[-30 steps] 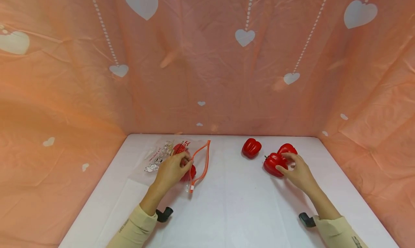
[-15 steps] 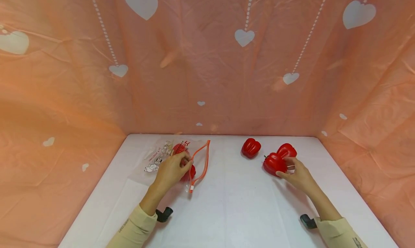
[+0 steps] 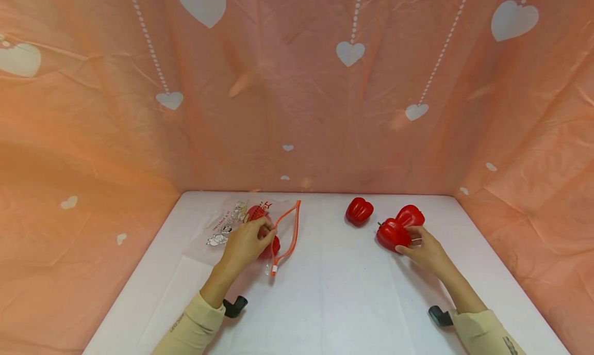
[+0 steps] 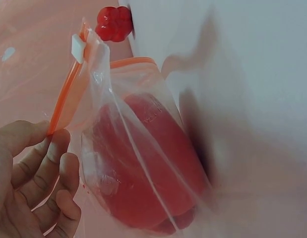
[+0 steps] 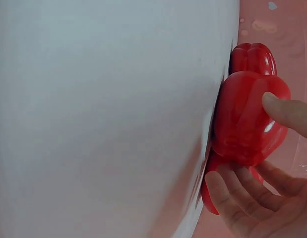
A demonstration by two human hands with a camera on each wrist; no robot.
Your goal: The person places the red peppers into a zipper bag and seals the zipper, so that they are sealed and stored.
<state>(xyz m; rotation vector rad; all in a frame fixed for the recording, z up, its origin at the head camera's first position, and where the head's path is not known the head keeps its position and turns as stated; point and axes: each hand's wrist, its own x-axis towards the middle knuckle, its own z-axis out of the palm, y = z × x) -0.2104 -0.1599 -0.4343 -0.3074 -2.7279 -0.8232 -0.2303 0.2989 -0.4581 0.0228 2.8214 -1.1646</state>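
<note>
My left hand (image 3: 247,240) pinches the orange zip edge of a clear printed slider bag (image 3: 223,226) between thumb and fingertips. The bag's mouth gapes to the right, with a white slider (image 4: 78,48) on the zip. Through the plastic shows a red bell pepper (image 4: 148,163); the hand hides part of it in the head view. My right hand (image 3: 427,249) holds another red bell pepper (image 3: 392,235) on the table, thumb on one side and fingers against the other. Right behind it lies a further red bell pepper (image 3: 412,215), partly covered.
A lone red bell pepper (image 3: 359,211) lies near the table's back edge, between the bag and the right-hand peppers. The white table (image 3: 325,293) is bounded by a peach curtain (image 3: 297,112) with white hearts. Dark wrist-worn pieces (image 3: 235,307) jut out beside both forearms.
My right-hand fingers have slid off the pepper's top to its right side, uncovering more of the pepper behind. The left hand and the bag have stayed put.
</note>
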